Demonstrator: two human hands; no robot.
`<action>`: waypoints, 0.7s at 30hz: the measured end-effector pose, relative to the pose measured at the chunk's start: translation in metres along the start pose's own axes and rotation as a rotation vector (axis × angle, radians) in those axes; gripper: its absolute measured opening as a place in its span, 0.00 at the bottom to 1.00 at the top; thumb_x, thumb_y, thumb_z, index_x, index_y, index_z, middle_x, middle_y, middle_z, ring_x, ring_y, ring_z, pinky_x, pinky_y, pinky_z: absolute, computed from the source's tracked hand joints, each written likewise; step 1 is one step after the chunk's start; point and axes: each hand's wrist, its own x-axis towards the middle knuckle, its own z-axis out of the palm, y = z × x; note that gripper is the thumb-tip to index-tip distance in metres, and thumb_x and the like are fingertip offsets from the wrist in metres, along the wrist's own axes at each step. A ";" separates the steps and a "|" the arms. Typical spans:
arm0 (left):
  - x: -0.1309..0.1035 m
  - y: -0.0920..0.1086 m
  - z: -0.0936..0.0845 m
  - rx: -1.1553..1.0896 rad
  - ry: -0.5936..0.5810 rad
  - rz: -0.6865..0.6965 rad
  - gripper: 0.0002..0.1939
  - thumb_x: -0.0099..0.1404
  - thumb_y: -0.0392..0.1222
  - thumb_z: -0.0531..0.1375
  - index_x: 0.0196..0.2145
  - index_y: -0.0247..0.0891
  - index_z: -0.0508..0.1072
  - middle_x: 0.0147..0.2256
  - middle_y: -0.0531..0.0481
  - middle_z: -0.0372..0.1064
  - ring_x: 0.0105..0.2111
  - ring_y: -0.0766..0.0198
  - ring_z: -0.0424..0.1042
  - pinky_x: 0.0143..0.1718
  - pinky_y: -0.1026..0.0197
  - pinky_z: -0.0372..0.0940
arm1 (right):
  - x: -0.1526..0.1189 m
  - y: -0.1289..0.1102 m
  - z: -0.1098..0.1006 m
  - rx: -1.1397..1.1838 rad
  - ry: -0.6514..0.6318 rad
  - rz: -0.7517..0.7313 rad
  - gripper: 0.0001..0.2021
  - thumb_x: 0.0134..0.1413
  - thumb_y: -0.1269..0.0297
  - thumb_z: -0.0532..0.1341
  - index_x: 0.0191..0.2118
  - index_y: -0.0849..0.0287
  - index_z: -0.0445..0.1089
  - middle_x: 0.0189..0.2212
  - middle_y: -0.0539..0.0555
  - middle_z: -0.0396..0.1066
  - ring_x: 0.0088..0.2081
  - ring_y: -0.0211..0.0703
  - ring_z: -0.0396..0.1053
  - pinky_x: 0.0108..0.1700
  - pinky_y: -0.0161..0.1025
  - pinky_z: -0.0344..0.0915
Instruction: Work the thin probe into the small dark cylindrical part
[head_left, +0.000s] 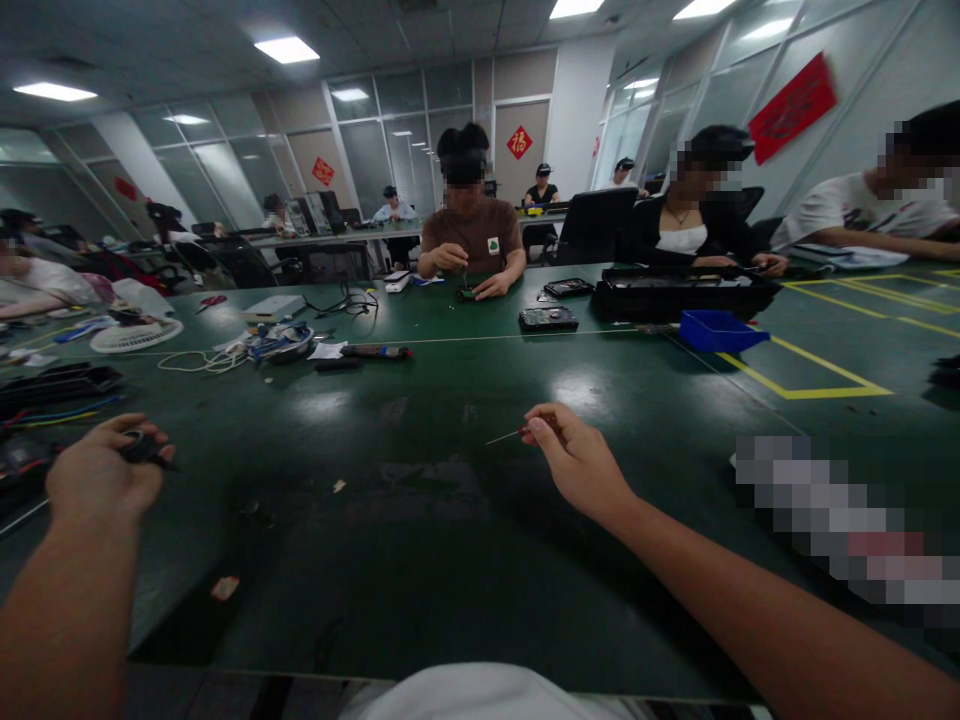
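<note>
My right hand (576, 458) is closed around a small screwdriver (507, 437). Its thin metal shaft points left over the green table (390, 570), and a bit of red handle shows at the fingertips. On the far left, my left hand (109, 470) is curled around a small black object (139, 447) with a narrow dark end. Its kind is not clear. Near that hand lie black plastic parts (60, 385) and coloured wires (64, 415).
Across the table a person (471, 235) works on a small device. Hard drives (549, 319), a blue bin (721, 330), a long black casing (686, 298), a pen-like tool (375, 352) and a cable bundle (277, 343) lie ahead. A blurred-out item (840, 530) is at right.
</note>
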 end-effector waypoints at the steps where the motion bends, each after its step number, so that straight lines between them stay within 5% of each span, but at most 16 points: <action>1: -0.017 0.004 0.017 -0.014 -0.017 -0.049 0.18 0.36 0.28 0.53 0.30 0.35 0.64 0.27 0.51 0.58 0.26 0.63 0.60 0.27 0.62 0.60 | 0.000 -0.001 0.000 0.003 0.000 0.001 0.10 0.67 0.57 0.54 0.43 0.55 0.69 0.35 0.54 0.78 0.39 0.47 0.78 0.42 0.44 0.70; 5: -0.074 0.007 0.079 -0.036 -0.256 -0.056 0.17 0.36 0.26 0.52 0.28 0.33 0.66 0.25 0.51 0.59 0.26 0.65 0.60 0.29 0.62 0.60 | 0.001 -0.003 -0.001 -0.021 -0.003 0.004 0.10 0.67 0.57 0.54 0.42 0.55 0.69 0.35 0.54 0.78 0.39 0.47 0.78 0.42 0.44 0.70; 9: -0.122 -0.010 0.128 0.050 -0.501 0.008 0.14 0.40 0.28 0.54 0.28 0.33 0.71 0.24 0.49 0.63 0.27 0.62 0.62 0.28 0.61 0.58 | 0.001 -0.003 -0.001 -0.069 0.001 0.015 0.10 0.64 0.56 0.57 0.44 0.55 0.70 0.36 0.54 0.78 0.39 0.48 0.77 0.40 0.44 0.69; 11: -0.149 -0.021 0.147 0.175 -0.714 0.105 0.12 0.46 0.32 0.55 0.30 0.35 0.73 0.27 0.48 0.66 0.29 0.60 0.65 0.33 0.58 0.61 | 0.001 -0.003 -0.001 -0.069 -0.010 0.018 0.10 0.64 0.57 0.57 0.44 0.55 0.70 0.36 0.54 0.78 0.38 0.48 0.77 0.39 0.43 0.69; 15: -0.203 -0.046 0.175 0.471 -0.998 0.236 0.18 0.56 0.36 0.58 0.45 0.38 0.75 0.39 0.43 0.71 0.39 0.53 0.70 0.43 0.50 0.64 | 0.000 -0.004 -0.001 -0.091 -0.041 0.023 0.10 0.64 0.56 0.58 0.40 0.54 0.73 0.31 0.52 0.78 0.34 0.46 0.76 0.36 0.42 0.68; 18: -0.228 -0.065 0.186 0.565 -1.080 0.356 0.30 0.54 0.27 0.58 0.55 0.39 0.69 0.46 0.40 0.71 0.46 0.50 0.71 0.51 0.46 0.63 | 0.000 -0.006 -0.003 -0.104 -0.037 0.031 0.11 0.63 0.54 0.59 0.37 0.54 0.74 0.30 0.52 0.77 0.32 0.46 0.75 0.33 0.41 0.66; 21: -0.234 -0.081 0.188 0.547 -1.143 0.412 0.28 0.58 0.25 0.58 0.55 0.40 0.69 0.48 0.38 0.72 0.50 0.49 0.71 0.56 0.43 0.61 | 0.000 -0.006 -0.003 -0.056 0.001 0.027 0.10 0.63 0.56 0.59 0.36 0.55 0.74 0.29 0.52 0.77 0.31 0.45 0.74 0.33 0.40 0.66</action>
